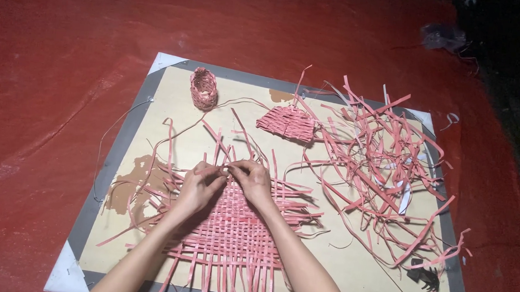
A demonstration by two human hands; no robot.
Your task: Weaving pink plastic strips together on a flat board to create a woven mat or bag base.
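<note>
Red tarp lay under our board [155,91]. Our left hand [200,187] and right hand [251,178] pinched one strip [221,171] at the woven mat's [231,228] upper edge; it looked light, limp, easily creased.

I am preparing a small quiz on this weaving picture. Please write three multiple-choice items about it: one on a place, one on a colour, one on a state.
1. Where is the small woven cup?
A. Near the board's far left corner
B. On the woven mat
C. On the red floor covering

2. What colour are the loose strips?
A. Blue
B. Pink
C. Green

3. What are the left hand and right hand doing?
A. Resting apart
B. Holding scissors
C. Pinching a strip together over the woven mat

Answers: 1 A, it stands on the board beyond the hands; 2 B, the pile is pink; 3 C, the fingertips meet on one strip.
</note>
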